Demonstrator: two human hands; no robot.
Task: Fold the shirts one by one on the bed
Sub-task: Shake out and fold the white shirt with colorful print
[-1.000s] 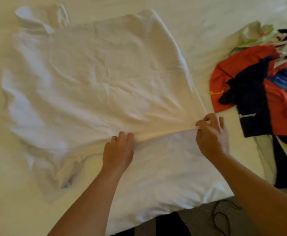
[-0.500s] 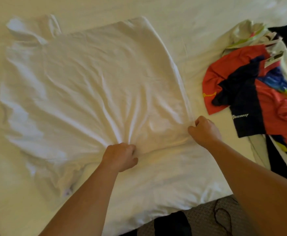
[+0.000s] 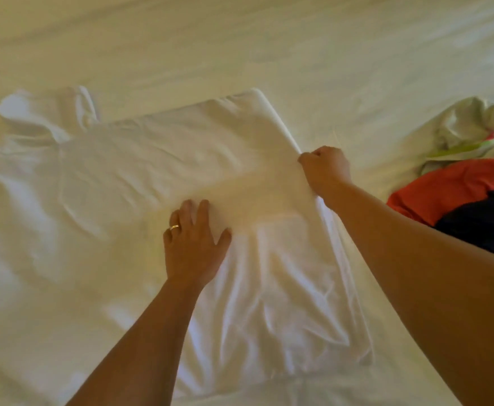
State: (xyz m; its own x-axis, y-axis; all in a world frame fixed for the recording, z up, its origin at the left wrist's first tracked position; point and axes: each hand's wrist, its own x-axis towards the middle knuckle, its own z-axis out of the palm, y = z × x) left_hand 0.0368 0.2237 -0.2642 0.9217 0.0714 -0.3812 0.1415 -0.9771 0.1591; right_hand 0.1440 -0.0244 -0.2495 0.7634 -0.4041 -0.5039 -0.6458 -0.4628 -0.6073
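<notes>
While the white shirt (image 3: 157, 171) lay spread on the bed (image 3: 298, 39), the left hand (image 3: 194, 247) pressed flat with straight fingers to anchor the fold, and the right hand (image 3: 326, 168) pinched the shirt's side edge, likely to keep it aligned.

Both hands carried the white shirt's (image 3: 157, 159) hem up, folding it.

Both forearms are bare with no sleeve visible in frame; the left hand (image 3: 194, 247) carries a plain gold-coloured band ring (image 3: 174, 227) on one finger, and the right hand (image 3: 326, 169) shows no jewellery.
</notes>
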